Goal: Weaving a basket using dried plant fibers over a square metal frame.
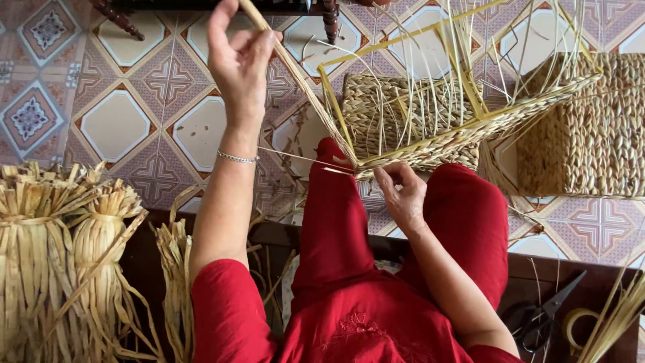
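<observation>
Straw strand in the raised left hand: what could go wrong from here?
1. The straw strand, pulled taut by the left hand, might snap or fray near the half-woven basket.
2. The right hand only pinches the basket's rim, so it could tip off the knees.
3. Loose upright stalks may tangle with the strand.

No pkgs, labels, signs or screens visible in head view. Nothing printed or boxed at any clock position, 12 through 11.
</observation>
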